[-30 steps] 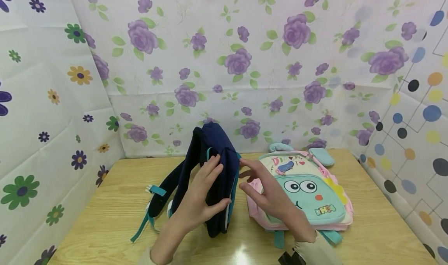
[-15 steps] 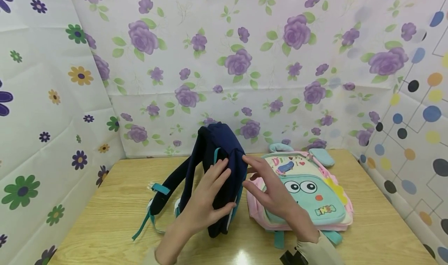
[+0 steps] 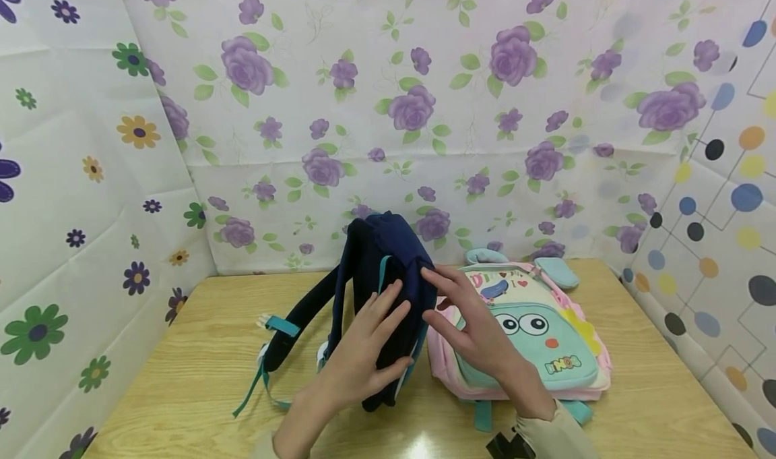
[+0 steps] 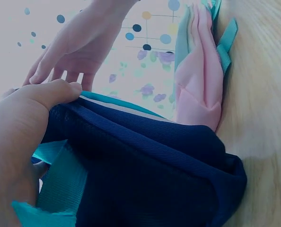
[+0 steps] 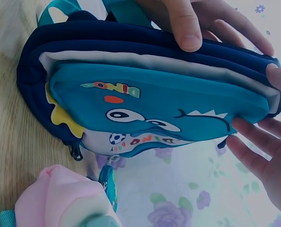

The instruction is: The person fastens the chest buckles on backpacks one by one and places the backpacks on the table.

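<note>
A navy backpack (image 3: 403, 250) with teal trim stands on the table between my hands, tilted to the right, its side toward me. My left hand (image 3: 358, 351) rests on that side, fingers fairly straight and thumb near the front edge. My right hand (image 3: 481, 331) touches the front side with its fingertips, thumb held apart. The right wrist view shows the teal front pocket (image 5: 206, 99) with a cartoon dinosaur face, and my right fingers (image 5: 254, 132) against it. Loose black straps (image 3: 303, 311) with teal webbing trail left.
A pink and cream backpack (image 3: 545, 358) with a mint cartoon-face pocket lies face up at the right, close to my right hand. The wooden table (image 3: 200, 338) meets a floral cloth backdrop (image 3: 376, 108) behind and patterned cloths at both sides.
The navy backpack has shifted a little to the right, its top leaning further right. Both hands have moved right with it. The pink backpack has stayed where it was.
</note>
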Tool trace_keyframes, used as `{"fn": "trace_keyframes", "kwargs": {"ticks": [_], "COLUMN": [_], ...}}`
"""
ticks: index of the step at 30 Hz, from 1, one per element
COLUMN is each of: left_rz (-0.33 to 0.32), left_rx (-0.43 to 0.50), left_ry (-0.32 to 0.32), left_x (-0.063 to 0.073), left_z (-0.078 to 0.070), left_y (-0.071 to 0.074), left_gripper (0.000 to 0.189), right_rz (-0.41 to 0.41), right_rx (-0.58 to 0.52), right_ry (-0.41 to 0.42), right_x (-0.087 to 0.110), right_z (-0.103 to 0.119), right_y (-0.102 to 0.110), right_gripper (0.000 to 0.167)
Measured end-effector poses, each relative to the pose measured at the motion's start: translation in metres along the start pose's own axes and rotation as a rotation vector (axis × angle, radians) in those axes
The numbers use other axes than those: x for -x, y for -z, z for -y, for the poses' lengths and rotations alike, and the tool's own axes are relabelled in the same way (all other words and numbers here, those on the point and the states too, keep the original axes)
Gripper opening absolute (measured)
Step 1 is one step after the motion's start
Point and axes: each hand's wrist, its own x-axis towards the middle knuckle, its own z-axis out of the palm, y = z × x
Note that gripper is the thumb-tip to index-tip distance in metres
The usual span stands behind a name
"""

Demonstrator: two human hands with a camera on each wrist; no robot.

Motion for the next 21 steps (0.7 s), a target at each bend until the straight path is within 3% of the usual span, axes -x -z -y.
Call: {"fn": "trace_keyframes", "kwargs": {"ticks": [4,13,21], "left_rz": [-0.001,0.009,0.040], "left_rx": [-0.008,-0.010,-0.009], "left_ry": [-0.012,-0.039,-0.037], "left_x": [0.000,0.001,0.001], "left_z": [-0.001,-0.001,-0.001], "left_y": [-0.003,-0.010,-0.013], "left_gripper": [0.088,0.086,0.086], "right_rz": [-0.017,-0.035,-0.048], "right_rx": [0.020,0.060,0.083], "right_ry": [-0.001,-0.086,-0.069], "right_x": [0.001,0.000,0.000], "right_z": [-0.003,-0.001,-0.004], "right_y": [0.002,0.010,0.015], "right_gripper": [0.051,0.060,0.058]}}
